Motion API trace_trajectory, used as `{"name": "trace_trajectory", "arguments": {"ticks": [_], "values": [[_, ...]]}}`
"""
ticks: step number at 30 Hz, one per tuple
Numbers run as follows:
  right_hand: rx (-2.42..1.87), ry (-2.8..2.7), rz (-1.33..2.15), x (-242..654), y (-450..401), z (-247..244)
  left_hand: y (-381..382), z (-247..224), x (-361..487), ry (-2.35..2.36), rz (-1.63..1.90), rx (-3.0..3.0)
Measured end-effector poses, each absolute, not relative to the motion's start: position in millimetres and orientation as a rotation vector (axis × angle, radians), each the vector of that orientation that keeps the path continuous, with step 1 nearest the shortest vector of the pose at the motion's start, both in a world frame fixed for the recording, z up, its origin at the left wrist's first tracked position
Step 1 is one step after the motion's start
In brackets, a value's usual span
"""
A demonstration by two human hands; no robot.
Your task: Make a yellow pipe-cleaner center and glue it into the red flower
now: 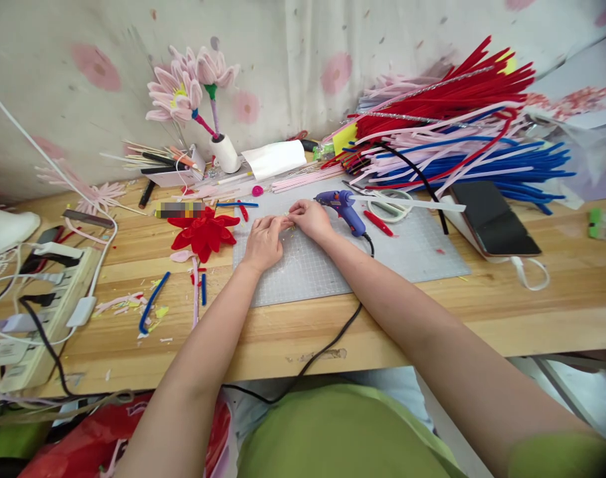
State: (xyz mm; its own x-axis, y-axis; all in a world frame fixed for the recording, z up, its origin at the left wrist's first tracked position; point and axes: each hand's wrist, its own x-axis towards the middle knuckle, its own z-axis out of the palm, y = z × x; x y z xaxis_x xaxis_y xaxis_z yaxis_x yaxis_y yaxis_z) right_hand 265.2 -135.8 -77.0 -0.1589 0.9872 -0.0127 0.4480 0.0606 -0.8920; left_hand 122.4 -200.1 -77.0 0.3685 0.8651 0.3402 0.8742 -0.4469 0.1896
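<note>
Over the grey cutting mat [303,282], my left hand [264,243] and my right hand [310,219] meet at their fingertips. Both are closed in a pinch around something tiny, perhaps yellowish, that the fingers mostly hide. Just right of my right hand lies a purple glue gun [345,209], its black cord trailing toward the table's front edge. To the left of my left hand rests a red flower [203,232] of fuzzy pipe cleaners. A short blue pipe cleaner [237,204] and a small red piece [243,212] sit behind my left hand.
Bundled red, pink and blue pipe cleaners [447,133] are heaped at the back right, near a phone [496,219]. White-handled scissors [389,207] lie on the mat. Pink flowers stand in a white vase [226,154]. A power strip [54,318] with several cables occupies the left.
</note>
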Motion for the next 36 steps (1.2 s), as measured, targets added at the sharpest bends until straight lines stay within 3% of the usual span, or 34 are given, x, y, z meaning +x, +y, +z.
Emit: {"name": "trace_trajectory", "arguments": {"ticks": [26,36], "values": [[-1.278,-1.527,1.046,268.1,-136.2,-78.9,-194.4,-81.0,122.1,-1.805,-0.741,-2.553],[-1.112,-1.681,0.785,282.5,-157.9,-69.2,-196.8,-80.4,122.3,-1.781,-0.774,-2.570]]}}
